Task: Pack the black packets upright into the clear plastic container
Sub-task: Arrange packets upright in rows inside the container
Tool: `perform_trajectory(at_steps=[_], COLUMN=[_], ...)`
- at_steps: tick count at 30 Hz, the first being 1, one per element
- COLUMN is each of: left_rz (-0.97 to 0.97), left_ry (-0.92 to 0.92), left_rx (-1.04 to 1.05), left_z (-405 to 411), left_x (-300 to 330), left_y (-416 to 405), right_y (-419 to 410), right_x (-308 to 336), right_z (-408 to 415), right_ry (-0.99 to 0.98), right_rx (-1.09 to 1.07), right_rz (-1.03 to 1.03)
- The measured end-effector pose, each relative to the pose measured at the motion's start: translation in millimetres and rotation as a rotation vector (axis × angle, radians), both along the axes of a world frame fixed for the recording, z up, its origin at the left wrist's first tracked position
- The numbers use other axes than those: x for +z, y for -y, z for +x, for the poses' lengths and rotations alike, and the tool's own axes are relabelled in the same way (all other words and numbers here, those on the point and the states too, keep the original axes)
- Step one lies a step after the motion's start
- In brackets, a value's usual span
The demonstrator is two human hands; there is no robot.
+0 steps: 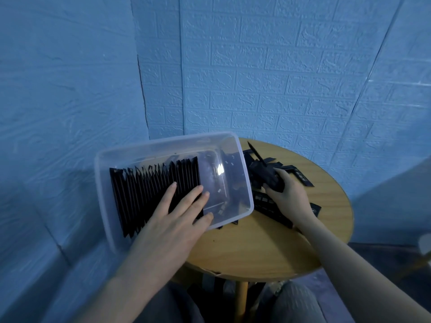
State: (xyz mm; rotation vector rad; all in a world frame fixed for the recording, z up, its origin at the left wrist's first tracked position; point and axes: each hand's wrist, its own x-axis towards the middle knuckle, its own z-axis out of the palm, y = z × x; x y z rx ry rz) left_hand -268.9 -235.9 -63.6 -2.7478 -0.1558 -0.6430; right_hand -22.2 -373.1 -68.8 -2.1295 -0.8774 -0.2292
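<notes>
A clear plastic container (pixel 163 143) lies on the left part of a round wooden table (pixel 256 248), overhanging its left edge. A row of black packets (pixel 144 190) stands upright on edge in its left half; the right half holds no packets. My left hand (pixel 177 217) rests with straight fingers on top of the row's right end. Right of the container lies a loose pile of black packets (pixel 268 206). My right hand (pixel 286 192) grips a bunch of black packets (pixel 268 177) at that pile, close to the container's right wall.
Blue textured walls meet in a corner behind the table. Bare wood shows at the table's front (pixel 245 252) and far right. My knees are under the front edge. A pale object (pixel 425 245) sits at the right frame edge.
</notes>
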Motion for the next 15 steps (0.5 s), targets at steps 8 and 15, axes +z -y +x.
perform_trajectory(at_steps=[8, 15], left_rz=[-0.015, -0.053], left_ry=[0.011, 0.029], left_rx=[-0.048, -0.074], left_z=[10, 20], left_x=[0, -4], left_y=[16, 31], right_y=[12, 23], right_x=[8, -4], right_z=[-1, 3], right_ry=[-0.203, -0.200], right_rx=[0.077, -0.028], right_rz=[0.312, 0.171])
